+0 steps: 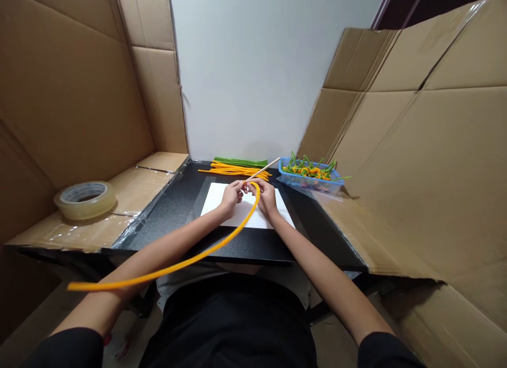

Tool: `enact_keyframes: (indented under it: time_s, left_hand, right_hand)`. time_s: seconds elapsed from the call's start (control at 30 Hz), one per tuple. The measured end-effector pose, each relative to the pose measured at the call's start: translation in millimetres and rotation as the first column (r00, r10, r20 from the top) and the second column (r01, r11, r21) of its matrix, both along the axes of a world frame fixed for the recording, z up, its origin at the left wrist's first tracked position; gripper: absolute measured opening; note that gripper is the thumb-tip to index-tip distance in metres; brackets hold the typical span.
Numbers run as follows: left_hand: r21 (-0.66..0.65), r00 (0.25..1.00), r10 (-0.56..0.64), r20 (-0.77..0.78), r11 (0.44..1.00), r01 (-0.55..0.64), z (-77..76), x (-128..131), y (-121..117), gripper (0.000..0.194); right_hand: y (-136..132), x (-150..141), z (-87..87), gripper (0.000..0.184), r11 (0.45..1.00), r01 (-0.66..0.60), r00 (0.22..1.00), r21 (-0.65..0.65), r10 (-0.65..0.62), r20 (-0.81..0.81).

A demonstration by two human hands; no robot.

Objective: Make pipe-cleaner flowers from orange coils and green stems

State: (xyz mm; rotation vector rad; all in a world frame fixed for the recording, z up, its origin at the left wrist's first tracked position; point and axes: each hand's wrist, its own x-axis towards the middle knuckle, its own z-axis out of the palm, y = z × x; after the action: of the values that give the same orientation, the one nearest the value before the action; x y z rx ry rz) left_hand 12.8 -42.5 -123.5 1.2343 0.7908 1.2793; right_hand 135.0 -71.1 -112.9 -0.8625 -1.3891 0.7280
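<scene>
Both hands meet above a white sheet of paper [245,214]. My left hand [231,199] is closed in a pinch at the lower end of a thin wooden stick [264,168], which slants up to the right. An orange pipe cleaner [222,243] starts at that end of the stick, where a small orange bit shows between the fingertips. My right hand [265,196] is closed on the pipe cleaner close beside the left fingers. Its long free part curves down and left across my left forearm. Whether it wraps fully round the stick is hidden by my fingers.
Behind the paper lie orange pipe cleaners [225,169] and green pipe cleaners [241,161]. A blue basket [312,183] at the back right holds green and orange twisted pieces. A roll of clear tape [85,200] rests on cardboard at left. Cardboard walls flank the black table [166,220].
</scene>
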Motion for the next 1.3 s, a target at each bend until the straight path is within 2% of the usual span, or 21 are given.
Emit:
enact_keyframes:
  time_s: [0.13, 0.27, 0.43, 0.57, 0.67, 0.77, 0.87, 0.97, 1.07, 1.17, 1.2, 1.23, 1.3]
  left_hand:
    - [-0.119, 0.980, -0.115, 0.162, 0.984, 0.135, 6.8, -1, -6, 0.026]
    - [-0.185, 0.944, -0.196, 0.264, 0.951, 0.249, 11.2, -3, -7, 0.026]
    - [-0.196, 0.913, -0.240, 0.330, 0.929, 0.315, 11.5, -3, -5, 0.028]
    - [-0.143, 0.898, -0.298, 0.323, 0.923, 0.358, 11.1, -4, -3, 0.029]
    - [-0.069, 0.884, -0.386, 0.263, 0.907, 0.416, 12.8, -8, -2, 0.029]
    - [0.001, 0.859, -0.492, 0.141, 0.868, 0.497, 16.1, -16, 0, 0.033]
    - [0.042, 0.818, -0.574, -0.044, 0.817, 0.576, 21.2, -28, 3, 0.040]
    - [0.053, 0.745, -0.607, -0.277, 0.764, 0.643, 29.7, -41, 8, 0.043]
    - [0.057, 0.653, -0.564, -0.505, 0.734, 0.677, 39.2, -51, 12, 0.037]
    - [0.095, 0.602, -0.466, -0.648, 0.735, 0.672, 43.1, -52, 12, 0.032]
    - [0.144, 0.592, -0.386, -0.707, 0.742, 0.655, 42.7, -51, 10, 0.031]
    - [0.221, 0.575, -0.256, -0.777, 0.745, 0.629, 41.5, -48, 8, 0.030]
    - [0.437, 0.495, 0.145, -0.857, 0.714, 0.547, 37.7, -43, 2, 0.030]
  right_hand:
    - [5, 1, -2.3, 0.022, 0.982, -0.122, 0.979, -0.144, 0.095, -0.183]
    - [8, 5, -3.2, 0.023, 0.933, -0.249, 0.930, -0.260, 0.155, -0.334]
    - [8, 6, -3.0, 0.021, 0.881, -0.346, 0.869, -0.324, 0.171, -0.465]
    - [10, 9, -0.9, 0.020, 0.850, -0.390, 0.844, -0.354, 0.176, -0.507]
    - [11, 15, 4.5, 0.018, 0.817, -0.428, 0.845, -0.387, 0.209, -0.493]
    - [10, 25, 11.2, 0.018, 0.774, -0.461, 0.858, -0.433, 0.265, -0.440]
    - [6, 32, 16.0, 0.018, 0.735, -0.470, 0.877, -0.488, 0.326, -0.354]
    - [3, 36, 18.3, 0.020, 0.712, -0.453, 0.890, -0.537, 0.390, -0.234]
    - [2, 39, 19.2, 0.022, 0.729, -0.398, 0.899, -0.557, 0.429, -0.081]
    - [4, 43, 19.5, 0.023, 0.801, -0.316, 0.911, -0.509, 0.405, 0.073]
    - [5, 45, 19.5, 0.022, 0.830, -0.285, 0.917, -0.480, 0.381, 0.115]
    - [7, 45, 19.4, 0.021, 0.859, -0.252, 0.926, -0.446, 0.348, 0.148]
    - [9, 45, 19.2, 0.018, 0.912, -0.174, 0.948, -0.371, 0.257, 0.186]
